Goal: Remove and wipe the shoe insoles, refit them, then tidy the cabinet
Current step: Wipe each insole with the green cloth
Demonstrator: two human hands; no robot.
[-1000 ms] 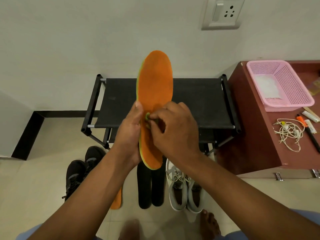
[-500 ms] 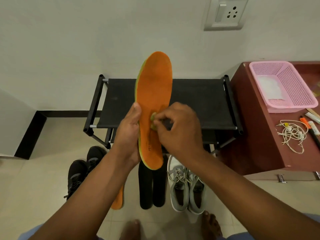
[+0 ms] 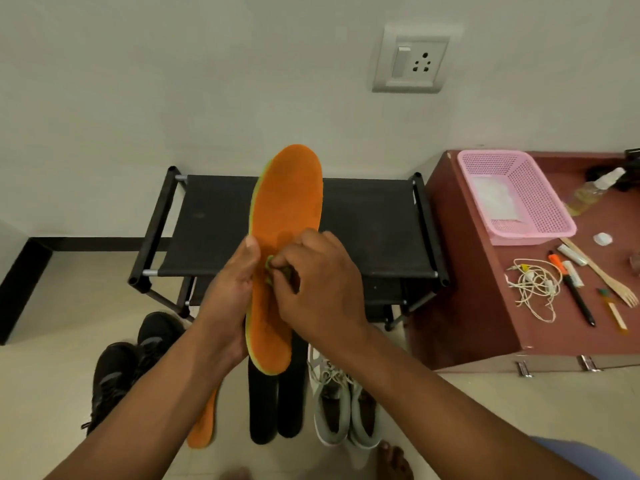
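Head view | left hand [image 3: 228, 299] fingers grip orange insole [image 3: 285, 216] | right hand [image 3: 318, 289] fingers pinch green cloth [image 3: 272, 268] | no legible writing

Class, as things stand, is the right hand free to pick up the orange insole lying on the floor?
Probably not: the right hand pinches a green cloth against the held insole, while the floor insole lies below.

Held insole [image 3: 285, 216]: orange, green-edged, upright, toe up
Cloth [image 3: 271, 268]: small, green, pressed against its middle
Floor insoles: one orange [image 3: 203, 424], two black [image 3: 275, 407], lying flat
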